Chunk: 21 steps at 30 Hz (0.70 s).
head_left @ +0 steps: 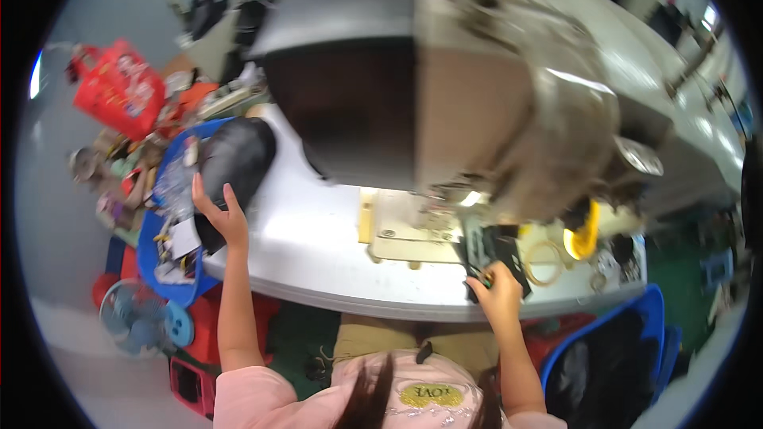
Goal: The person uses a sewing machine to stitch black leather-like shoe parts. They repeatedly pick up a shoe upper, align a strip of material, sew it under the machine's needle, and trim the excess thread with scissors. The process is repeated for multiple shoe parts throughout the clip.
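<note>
My left hand [223, 218] is at the left end of the white sewing table [294, 246], fingers stretched and apart. It is right by a curved black piece [234, 163] that leans over the blue bin; whether they touch I cannot tell. My right hand [501, 292] is closed at the table's front edge, right of the needle area. Its fingers pinch something dark that I cannot make out, beside a black flat piece [507, 246] and a grey metal strip [475, 242]. The sewing machine [477, 111] looms large and blurred above the table.
A blue bin [147, 242] of scraps stands at the left, with a red bag [121, 89] behind it. A blue fan [135, 314] is below. At the right are a yellow tape roll [584, 234], a pale ring [544, 263] and a blue tub [653, 334] with black material.
</note>
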{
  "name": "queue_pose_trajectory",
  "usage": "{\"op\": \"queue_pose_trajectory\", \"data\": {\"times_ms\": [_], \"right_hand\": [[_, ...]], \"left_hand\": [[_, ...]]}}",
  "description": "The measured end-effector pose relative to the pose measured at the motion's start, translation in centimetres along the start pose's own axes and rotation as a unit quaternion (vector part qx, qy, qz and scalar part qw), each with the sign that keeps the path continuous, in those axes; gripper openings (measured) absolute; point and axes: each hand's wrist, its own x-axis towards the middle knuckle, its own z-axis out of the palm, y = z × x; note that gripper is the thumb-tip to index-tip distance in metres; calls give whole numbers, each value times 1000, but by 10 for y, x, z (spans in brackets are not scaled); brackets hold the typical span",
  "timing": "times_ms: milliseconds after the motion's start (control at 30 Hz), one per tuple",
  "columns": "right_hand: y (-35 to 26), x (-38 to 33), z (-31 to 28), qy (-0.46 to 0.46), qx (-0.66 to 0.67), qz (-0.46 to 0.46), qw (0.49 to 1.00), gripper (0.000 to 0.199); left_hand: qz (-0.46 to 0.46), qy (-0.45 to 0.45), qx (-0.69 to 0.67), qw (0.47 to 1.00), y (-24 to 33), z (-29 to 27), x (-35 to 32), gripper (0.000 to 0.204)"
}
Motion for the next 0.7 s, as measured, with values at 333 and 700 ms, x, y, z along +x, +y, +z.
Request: {"op": "queue_pose_trajectory", "data": {"times_ms": [333, 700], "right_hand": [[20, 6, 10, 76, 116, 4, 990, 20], [21, 8, -11, 191, 312, 95, 926, 9]], "left_hand": [[-647, 90, -484, 582, -141, -55, 6, 32], [-594, 94, -545, 584, -79, -83, -8, 34]]}}
